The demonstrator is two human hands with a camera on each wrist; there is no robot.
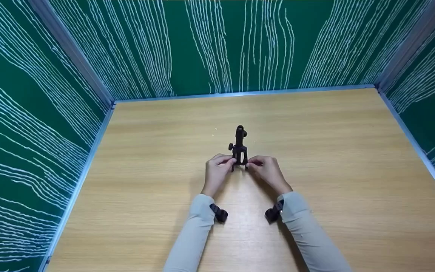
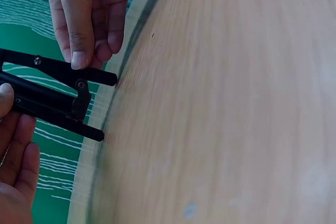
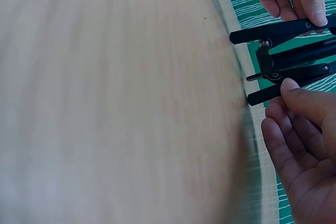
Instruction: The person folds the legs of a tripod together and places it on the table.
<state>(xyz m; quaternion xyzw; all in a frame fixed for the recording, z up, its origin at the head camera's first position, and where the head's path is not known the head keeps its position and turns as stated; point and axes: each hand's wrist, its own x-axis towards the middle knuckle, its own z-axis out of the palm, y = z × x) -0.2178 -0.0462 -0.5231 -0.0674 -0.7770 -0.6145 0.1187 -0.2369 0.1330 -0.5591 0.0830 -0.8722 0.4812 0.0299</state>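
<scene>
A small black mini tripod point(image 1: 239, 140) stands upright at the middle of the table, its legs spread a little and its feet at the tabletop. My left hand point(image 1: 216, 172) pinches one of its legs between thumb and fingers. On the opposite side, my right hand point(image 1: 270, 172) pinches another leg point(image 3: 266, 94) near its lower end. Seen from the left wrist, the tripod point(image 2: 44, 88) lies sideways in view, with the left hand point(image 2: 16, 174) below and the right hand point(image 2: 86, 11) above. Its top is out of both wrist views.
The light wooden table point(image 1: 145, 151) is bordered by blue-grey edging. Green panels point(image 1: 187, 75) with white wavy lines rise at the back and both sides. A few tiny specks point(image 1: 213, 135) lie left of the tripod. Black wrist cameras point(image 1: 219, 214) sit on both sleeves.
</scene>
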